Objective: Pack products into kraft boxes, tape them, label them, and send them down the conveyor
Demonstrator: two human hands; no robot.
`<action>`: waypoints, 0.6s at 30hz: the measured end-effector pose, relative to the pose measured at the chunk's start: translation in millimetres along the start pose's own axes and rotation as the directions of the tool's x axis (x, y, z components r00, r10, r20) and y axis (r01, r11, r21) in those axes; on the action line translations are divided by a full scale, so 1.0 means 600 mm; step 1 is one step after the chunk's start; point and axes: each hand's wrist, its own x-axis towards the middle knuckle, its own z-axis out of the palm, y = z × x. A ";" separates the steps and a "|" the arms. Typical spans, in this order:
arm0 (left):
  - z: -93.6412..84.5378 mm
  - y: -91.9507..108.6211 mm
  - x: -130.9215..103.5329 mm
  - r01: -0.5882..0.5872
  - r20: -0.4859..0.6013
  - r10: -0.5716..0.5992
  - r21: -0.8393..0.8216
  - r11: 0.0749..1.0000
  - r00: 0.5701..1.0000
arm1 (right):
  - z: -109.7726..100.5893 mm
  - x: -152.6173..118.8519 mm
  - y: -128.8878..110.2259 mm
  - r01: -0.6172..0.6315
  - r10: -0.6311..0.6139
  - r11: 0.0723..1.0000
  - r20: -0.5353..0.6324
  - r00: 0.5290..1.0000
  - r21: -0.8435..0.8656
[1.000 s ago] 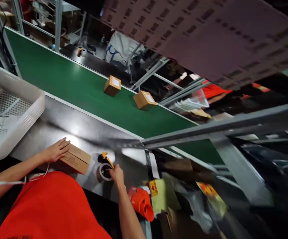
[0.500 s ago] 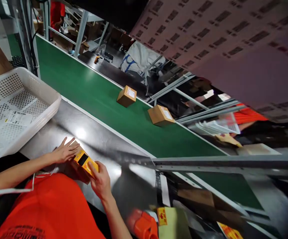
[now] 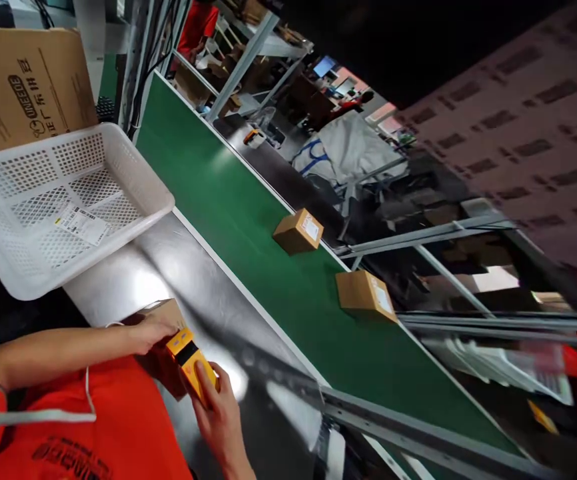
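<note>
A cardboard box (image 3: 168,312) stands on the metal table close against my body, its lower part in shadow. My left hand (image 3: 152,333) is at the top of this box, fingers bent in and closed at its edge; their tips are partly hidden. In my right hand (image 3: 218,413) is a yellow handheld device (image 3: 193,365) with a black band across it. The thumb lies along its upper face. The device's far end is right by the box and my left fingertips; I cannot tell whether it touches the box.
A white plastic basket (image 3: 156,200) with a label (image 3: 82,224) inside stands at left, before a large carton (image 3: 33,87). Beyond the metal table (image 3: 208,300) runs a green conveyor (image 3: 228,220) carrying two boxes (image 3: 296,233) (image 3: 363,293). A metal rail (image 3: 368,410) crosses at right. A person in red (image 3: 196,30) stands far off.
My left hand has gone from spread fingers to closed fingers at the box's edge. My right hand keeps the yellow device. The view has swung left, so the scene sits further right and lower.
</note>
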 end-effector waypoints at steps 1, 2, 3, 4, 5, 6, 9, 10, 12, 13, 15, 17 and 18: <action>0.000 0.003 0.001 -0.037 -0.031 0.039 0.065 0.997 0.999 | -0.008 0.001 0.000 -0.017 0.016 1.000 0.043 0.999 0.023; -0.003 0.007 0.003 -0.080 -0.061 0.090 0.144 0.986 0.994 | -0.016 0.002 -0.002 -0.044 0.040 0.998 0.087 0.995 0.043; -0.008 0.014 0.007 -0.118 -0.087 0.140 0.224 0.967 0.986 | -0.023 0.003 -0.005 -0.081 0.073 0.995 0.129 0.989 0.057; -0.015 0.022 0.012 -0.147 -0.108 0.185 0.289 0.946 0.977 | -0.030 0.005 -0.008 -0.116 0.104 0.991 0.165 0.981 0.065; -0.026 0.032 0.019 -0.163 -0.124 0.213 0.326 0.931 0.969 | -0.035 0.008 -0.013 -0.148 0.133 0.987 0.195 0.972 0.064; -0.039 0.043 0.027 -0.162 -0.137 0.218 0.334 0.928 0.966 | -0.039 0.011 -0.017 -0.172 0.156 0.984 0.216 0.964 0.057; -0.086 0.072 0.054 -0.136 -0.160 0.204 0.357 0.924 0.966 | -0.041 0.030 -0.027 -0.197 0.184 0.980 0.272 0.944 0.021; -0.100 0.078 0.062 -0.123 -0.166 0.195 0.364 0.923 0.967 | -0.038 0.038 -0.029 -0.199 0.187 0.980 0.296 0.937 0.009; -0.122 0.084 0.073 -0.109 -0.189 0.193 0.382 0.918 0.963 | -0.029 0.056 -0.031 -0.198 0.195 0.980 0.320 0.927 -0.024; -0.129 0.084 0.075 -0.109 -0.209 0.204 0.393 0.913 0.957 | -0.024 0.065 -0.032 -0.194 0.199 0.980 0.321 0.926 -0.047; -0.135 0.081 0.076 -0.112 -0.253 0.233 0.416 0.902 0.939 | -0.015 0.081 -0.033 -0.181 0.202 0.979 0.314 0.928 -0.095; -0.134 0.076 0.075 -0.122 -0.287 0.267 0.438 0.891 0.920 | -0.010 0.091 -0.035 -0.168 0.201 0.978 0.323 0.925 -0.126; -0.133 0.073 0.074 -0.128 -0.299 0.283 0.446 0.886 0.912 | -0.008 0.094 -0.035 -0.166 0.202 0.977 0.330 0.922 -0.133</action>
